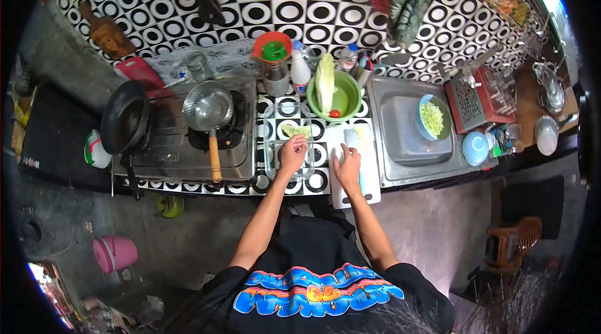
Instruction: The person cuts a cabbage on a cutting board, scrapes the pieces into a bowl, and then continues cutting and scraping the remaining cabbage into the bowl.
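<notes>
My left hand is over a clear rectangular glass dish, its fingers loosely apart. Pale green cabbage pieces lie just beyond its fingertips, in the far part of the dish. My right hand rests low over a white cutting board, fingers spread and apparently holding nothing. Close beside it is a knife with a light blue handle, partly hidden by the hand. Past the right fingertips, the knife's broad blade lies on the board near small cabbage bits.
Behind the board stands a green bowl holding a cabbage wedge and a tomato. On the right, a blue bowl of chopped cabbage sits in the sink. A saucepan and wok occupy the stove.
</notes>
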`<state>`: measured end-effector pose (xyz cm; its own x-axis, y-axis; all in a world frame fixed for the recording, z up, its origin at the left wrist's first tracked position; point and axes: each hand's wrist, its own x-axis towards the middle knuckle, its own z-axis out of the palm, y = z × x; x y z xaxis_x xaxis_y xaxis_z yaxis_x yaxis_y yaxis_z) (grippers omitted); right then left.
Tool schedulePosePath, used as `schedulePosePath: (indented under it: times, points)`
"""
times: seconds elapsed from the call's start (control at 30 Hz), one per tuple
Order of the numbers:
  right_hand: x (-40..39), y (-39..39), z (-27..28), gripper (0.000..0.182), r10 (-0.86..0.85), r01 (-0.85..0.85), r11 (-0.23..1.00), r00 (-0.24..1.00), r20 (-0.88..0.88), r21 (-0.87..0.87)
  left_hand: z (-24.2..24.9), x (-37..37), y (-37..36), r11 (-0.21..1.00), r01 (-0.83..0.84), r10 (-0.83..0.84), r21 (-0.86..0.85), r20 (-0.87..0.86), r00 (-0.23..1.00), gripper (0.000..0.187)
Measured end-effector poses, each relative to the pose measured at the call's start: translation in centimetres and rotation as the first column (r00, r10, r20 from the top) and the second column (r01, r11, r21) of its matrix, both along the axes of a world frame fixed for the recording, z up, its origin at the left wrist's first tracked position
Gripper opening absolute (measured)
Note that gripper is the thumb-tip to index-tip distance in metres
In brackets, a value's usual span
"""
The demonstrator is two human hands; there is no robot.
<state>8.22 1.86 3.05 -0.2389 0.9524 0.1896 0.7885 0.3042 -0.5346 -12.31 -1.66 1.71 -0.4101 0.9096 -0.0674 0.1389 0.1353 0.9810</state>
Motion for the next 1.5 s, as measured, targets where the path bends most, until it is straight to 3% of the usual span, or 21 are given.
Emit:
schedulePosePath:
  times: [0.1, 0.17, 0.23, 0.33, 0.37, 0.47, 0.5, 0.63, 0.77, 0.9, 1.0, 1.03, 1.13, 1.17, 1.27, 1.3, 1.4, 1.5]
  points:
    - [3.5, -2.2, 0.5, 0.064, -0.135, 0.136, 0.991, 0.983, 0.125, 0.001, -0.2, 3.2, 1.8, 0.992, 0.119, -0.120, 0.041, 0.019, 0.993, 0.033]
    - [6.0, -2.7, -1.5, 0.069, -0.119, 0.121, 0.991, 0.992, 0.040, -0.061, -0.9, 5.4, 3.2, 0.983, 0.172, -0.172, 0.059, -0.005, 0.985, 0.031]
    - [7.7, -2.4, -2.1, 0.074, -0.124, 0.111, 0.984, 0.988, -0.089, -0.141, -0.9, 7.3, 4.4, 0.984, 0.164, -0.163, 0.072, -0.022, 0.986, 0.032]
    - [9.8, -1.7, -1.9, 0.074, -0.118, 0.113, 0.981, 0.993, -0.026, -0.155, -2.8, 9.3, 5.8, 0.991, 0.114, -0.111, 0.074, -0.050, 0.993, 0.033]
    - [10.3, -1.4, -1.9, 0.069, -0.121, 0.126, 0.990, 0.990, 0.078, -0.060, -3.9, 9.8, 6.2, 0.993, 0.087, -0.082, 0.079, -0.064, 0.995, 0.033]
    - [12.3, -0.1, -3.0, 0.063, -0.061, 0.066, 0.981, 0.998, 0.032, -0.181, -6.0, 10.8, 6.4, 0.998, 0.026, -0.021, 0.056, -0.077, 0.997, 0.035]
    - [12.8, 0.2, -3.0, 0.051, -0.025, 0.016, 0.987, 0.998, -0.055, -0.162, -6.1, 11.2, 6.1, 0.999, 0.015, -0.011, 0.051, -0.076, 0.997, 0.035]
    - [15.1, 1.5, -2.0, 0.037, 0.042, -0.124, 0.959, 0.952, -0.304, -0.255, -5.6, 13.0, 5.0, 0.999, -0.022, 0.017, -0.045, -0.113, 0.993, 0.036]
    - [18.5, 1.9, -1.9, 0.035, 0.057, -0.176, 0.955, 0.898, -0.436, -0.239, -4.7, 15.1, 4.4, 0.998, -0.027, 0.015, -0.055, -0.205, 0.979, 0.038]
    - [21.4, 2.4, -1.4, 0.033, -0.030, -0.115, 0.955, 0.879, -0.475, -0.273, -2.4, 17.1, 5.5, 0.991, 0.131, -0.127, -0.023, -0.456, 0.881, 0.046]
    - [23.6, 2.6, -1.4, 0.032, -0.018, -0.123, 0.953, 0.888, -0.460, -0.275, -2.4, 17.6, 8.0, 0.953, 0.302, -0.209, -0.013, -0.749, 0.629, 0.049]
    - [24.2, 2.6, -1.5, 0.031, -0.009, -0.130, 0.955, 0.887, -0.462, -0.268, -2.3, 17.5, 8.7, 0.929, 0.371, -0.227, 0.004, -0.784, 0.578, 0.049]
    - [25.6, 2.7, -1.7, 0.031, 0.031, -0.154, 0.958, 0.894, -0.447, -0.241, -1.1, 16.6, 9.9, 0.870, 0.451, -0.407, -0.201, -0.808, 0.426, 0.043]
    - [26.0, 2.7, -1.7, 0.031, 0.041, -0.157, 0.961, 0.896, -0.442, -0.229, -0.8, 16.4, 10.1, 0.874, 0.454, -0.368, -0.172, -0.844, 0.389, 0.031]
    - [26.5, 2.6, -1.6, 0.030, 0.009, -0.137, 0.961, 0.884, -0.467, -0.241, 2.1, 17.2, 9.6, 0.892, 0.292, -0.427, -0.345, -0.855, 0.294, 0.023]
    - [26.6, 2.7, -1.6, 0.030, 0.007, -0.138, 0.959, 0.882, -0.471, -0.246, 2.5, 17.5, 9.3, 0.921, 0.237, -0.368, -0.310, -0.892, 0.263, 0.026]
    - [26.4, 2.7, -1.9, 0.030, 0.010, -0.146, 0.956, 0.883, -0.470, -0.254, 3.8, 18.9, 7.8, 0.864, 0.122, -0.500, -0.488, -0.809, 0.309, 0.032]
    - [25.1, 2.5, -2.5, 0.028, 0.038, -0.178, 0.948, 0.886, -0.462, -0.264, 1.2, 19.8, 6.3, 0.960, 0.084, -0.278, -0.268, -0.853, 0.442, 0.042]
